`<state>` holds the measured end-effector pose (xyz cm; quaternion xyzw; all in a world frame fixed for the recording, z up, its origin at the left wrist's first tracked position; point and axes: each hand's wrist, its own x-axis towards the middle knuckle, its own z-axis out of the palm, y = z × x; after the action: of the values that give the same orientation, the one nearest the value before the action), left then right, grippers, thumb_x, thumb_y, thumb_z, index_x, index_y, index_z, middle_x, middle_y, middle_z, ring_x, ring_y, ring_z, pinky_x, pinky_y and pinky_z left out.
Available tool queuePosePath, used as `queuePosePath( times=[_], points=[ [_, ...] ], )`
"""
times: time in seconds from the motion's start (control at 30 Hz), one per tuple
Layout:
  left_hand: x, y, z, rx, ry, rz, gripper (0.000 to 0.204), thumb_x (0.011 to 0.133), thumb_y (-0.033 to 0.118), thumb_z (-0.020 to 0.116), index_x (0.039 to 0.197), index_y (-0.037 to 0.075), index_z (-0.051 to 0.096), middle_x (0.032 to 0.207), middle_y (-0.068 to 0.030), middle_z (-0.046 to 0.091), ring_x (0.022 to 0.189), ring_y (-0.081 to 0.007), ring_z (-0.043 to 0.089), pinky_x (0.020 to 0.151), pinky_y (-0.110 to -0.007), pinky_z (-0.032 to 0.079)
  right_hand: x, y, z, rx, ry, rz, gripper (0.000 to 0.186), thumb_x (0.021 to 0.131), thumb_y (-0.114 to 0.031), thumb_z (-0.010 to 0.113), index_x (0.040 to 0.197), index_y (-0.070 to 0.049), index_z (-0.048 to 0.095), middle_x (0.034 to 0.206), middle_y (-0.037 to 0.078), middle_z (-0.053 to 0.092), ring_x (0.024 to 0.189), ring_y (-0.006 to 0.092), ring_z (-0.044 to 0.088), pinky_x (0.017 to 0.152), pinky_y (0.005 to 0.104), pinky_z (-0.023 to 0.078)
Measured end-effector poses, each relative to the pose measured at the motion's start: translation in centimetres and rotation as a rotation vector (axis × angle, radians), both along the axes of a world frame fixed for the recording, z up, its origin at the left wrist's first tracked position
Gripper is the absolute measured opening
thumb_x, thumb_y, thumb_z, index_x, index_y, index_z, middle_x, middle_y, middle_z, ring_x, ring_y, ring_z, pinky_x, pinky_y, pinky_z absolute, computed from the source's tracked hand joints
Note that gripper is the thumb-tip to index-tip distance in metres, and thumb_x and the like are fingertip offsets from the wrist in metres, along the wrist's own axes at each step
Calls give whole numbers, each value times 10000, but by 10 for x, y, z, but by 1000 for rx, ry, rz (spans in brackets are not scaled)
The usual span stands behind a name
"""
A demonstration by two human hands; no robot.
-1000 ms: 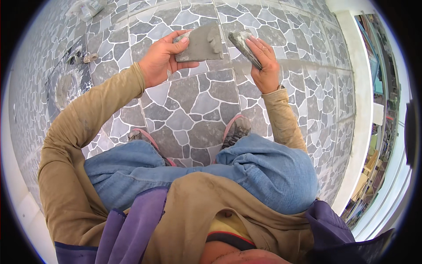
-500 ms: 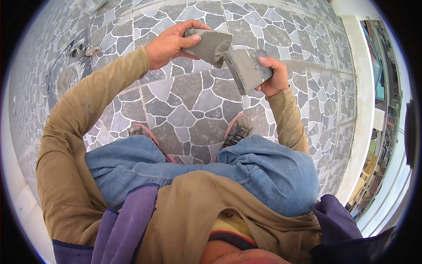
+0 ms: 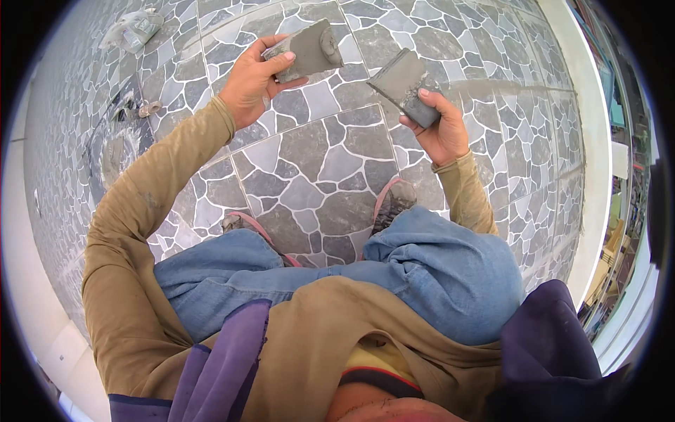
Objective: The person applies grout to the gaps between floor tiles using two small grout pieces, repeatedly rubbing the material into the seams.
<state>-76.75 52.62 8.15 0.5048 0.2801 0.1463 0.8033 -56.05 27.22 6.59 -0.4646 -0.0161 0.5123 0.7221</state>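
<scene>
My left hand (image 3: 249,84) grips a flat grey spreader plate (image 3: 301,55) by its left end, thumb on top and fingers underneath. Wet grey grout coats the plate, with a thicker lump (image 3: 329,45) near its right end. To the right, my right hand (image 3: 444,126) holds a dark grey flat scraper (image 3: 402,79), pinched at its lower end and tilted up to the left. Its face is smeared with the same grout. A gap separates the two tools, and both are held above the stone-patterned tile floor (image 3: 337,141).
A dark sheet with grey paste (image 3: 114,158) lies on the floor at left, a small brownish roll (image 3: 150,109) beside it. Farther back sits a clear plastic bag (image 3: 133,32). A white ledge (image 3: 598,148) borders the right side. My sandalled feet (image 3: 395,200) are below my hands.
My hands have moved apart, so the plate and the scraper no longer meet. The plate has shifted left and turned; the scraper has risen and tilted. More of the plastic bag shows.
</scene>
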Motion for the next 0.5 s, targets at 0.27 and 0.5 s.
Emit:
queuePosePath(
  times=[0.27,0.5],
  points=[
    [21,-37,14,775,-172,-90,397,969,71,606,1301,28,392,1260,-157,556,1174,-219,575,1064,-364,454,-46,7,7,150,362,16,367,940,-202,603,1202,45,535,1118,153,630,968,227,672,714,329,635],
    [22,-45,4,1262,-443,-303,474,858,-104,631,1300,61,578,1362,-178,580,1346,-376,474,1114,-408,405,-33,-2,3,295,403,19,320,926,-235,594,1126,14,597,974,132,687,827,211,689,569,282,568]
  ],
)
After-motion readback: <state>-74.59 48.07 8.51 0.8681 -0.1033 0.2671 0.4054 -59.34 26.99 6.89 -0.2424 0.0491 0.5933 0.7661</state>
